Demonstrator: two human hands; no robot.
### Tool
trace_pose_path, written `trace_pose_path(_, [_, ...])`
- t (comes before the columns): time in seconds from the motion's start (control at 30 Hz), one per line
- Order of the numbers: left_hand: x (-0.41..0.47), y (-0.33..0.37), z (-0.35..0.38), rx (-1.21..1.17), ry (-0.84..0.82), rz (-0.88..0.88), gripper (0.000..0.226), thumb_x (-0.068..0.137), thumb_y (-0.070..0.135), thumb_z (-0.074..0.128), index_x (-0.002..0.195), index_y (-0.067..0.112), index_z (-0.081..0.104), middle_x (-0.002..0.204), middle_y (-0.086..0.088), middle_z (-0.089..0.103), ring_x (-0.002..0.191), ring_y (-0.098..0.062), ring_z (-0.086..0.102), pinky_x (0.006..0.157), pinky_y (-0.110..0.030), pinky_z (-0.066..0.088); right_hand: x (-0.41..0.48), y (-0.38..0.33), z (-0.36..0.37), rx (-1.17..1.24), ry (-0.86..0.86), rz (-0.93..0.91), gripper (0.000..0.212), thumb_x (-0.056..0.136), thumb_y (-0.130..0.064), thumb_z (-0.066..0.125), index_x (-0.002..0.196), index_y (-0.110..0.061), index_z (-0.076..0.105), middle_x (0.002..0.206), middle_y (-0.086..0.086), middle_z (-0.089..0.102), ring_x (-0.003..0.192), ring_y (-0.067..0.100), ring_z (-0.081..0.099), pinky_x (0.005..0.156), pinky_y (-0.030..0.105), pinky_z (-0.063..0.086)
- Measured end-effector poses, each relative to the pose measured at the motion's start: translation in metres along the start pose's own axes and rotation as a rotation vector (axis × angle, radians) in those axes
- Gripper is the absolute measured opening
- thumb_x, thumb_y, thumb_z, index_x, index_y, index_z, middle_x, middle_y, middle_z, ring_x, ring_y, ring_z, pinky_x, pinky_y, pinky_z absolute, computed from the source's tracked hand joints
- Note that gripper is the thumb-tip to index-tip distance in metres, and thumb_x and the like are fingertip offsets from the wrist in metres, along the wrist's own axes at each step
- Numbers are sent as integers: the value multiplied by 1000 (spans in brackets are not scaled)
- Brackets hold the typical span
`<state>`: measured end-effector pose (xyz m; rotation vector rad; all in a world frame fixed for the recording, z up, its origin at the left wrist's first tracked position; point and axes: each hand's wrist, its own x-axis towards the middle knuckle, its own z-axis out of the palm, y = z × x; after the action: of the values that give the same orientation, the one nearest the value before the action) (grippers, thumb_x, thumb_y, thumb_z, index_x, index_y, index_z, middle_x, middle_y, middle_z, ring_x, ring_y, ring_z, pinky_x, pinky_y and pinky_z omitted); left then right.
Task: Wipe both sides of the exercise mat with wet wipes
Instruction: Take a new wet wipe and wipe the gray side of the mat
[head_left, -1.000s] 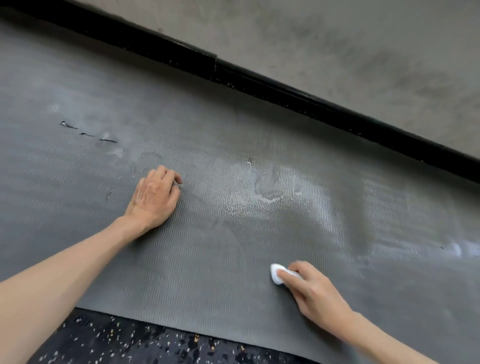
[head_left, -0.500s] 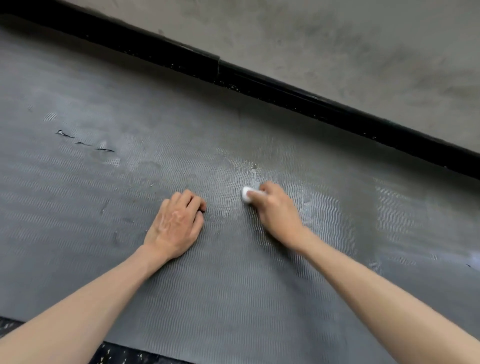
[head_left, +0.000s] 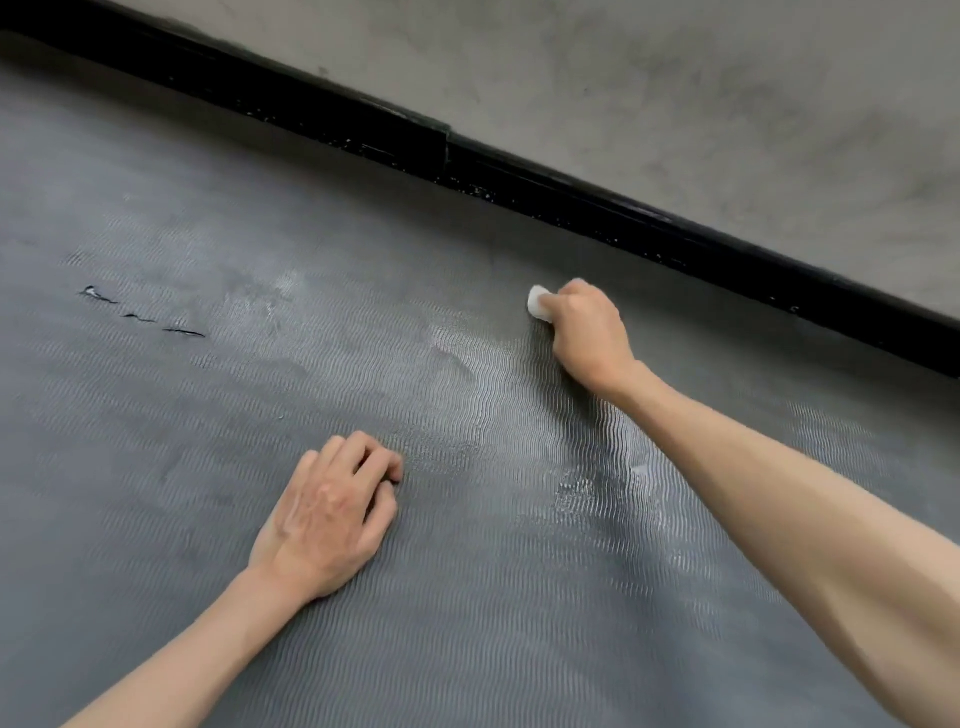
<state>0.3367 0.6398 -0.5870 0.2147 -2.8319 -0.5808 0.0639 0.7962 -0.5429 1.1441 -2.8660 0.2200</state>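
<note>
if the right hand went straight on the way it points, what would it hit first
Probably the black baseboard under the wall: only a strip of bare mat lies between it and the right hand with its wet wipe. Depth is hard to judge.

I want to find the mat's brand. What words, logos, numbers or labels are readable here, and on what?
None readable. The grey mat shows only wavy ribbing and small tears; the white wipe in the right hand, the black baseboard and the wall carry no print.
</note>
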Motion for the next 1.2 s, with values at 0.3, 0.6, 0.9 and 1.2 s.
trace_pose_path(0.3, [0,-3,-2,-11,-14,10,16,87,28,44,88,21,59,88,8,49,76,-18,49,68,-32,33,57,41,0,-8,19,48,23,72,12,48,81,-3,63,80,12,50,73,34,48,60,32,31])
trace_pose_path(0.6, [-1,0,-3,-9,-25,-10,15,88,27,45,90,20,58,89,6,50,77,-18,49,68,-32,33,66,66,1,28,37,-12,32,71,10,55,92,-8,71,90,16,62,86,38,61,66,33,43])
trace_pose_path(0.9, [0,-2,-2,-22,-15,7,13,87,26,46,90,21,58,90,7,49,77,-15,47,69,-29,31,11,48,-8,35,-36,-187,25,73,3,57,88,-13,69,85,10,63,83,36,59,66,38,50])
trace_pose_path(1.2, [-2,-1,-5,-7,-29,13,17,88,29,43,90,21,58,89,7,51,77,-18,49,68,-33,36,-87,20,-27,114,-224,-211,19,81,2,65,93,-10,74,86,11,63,76,38,61,59,37,48])
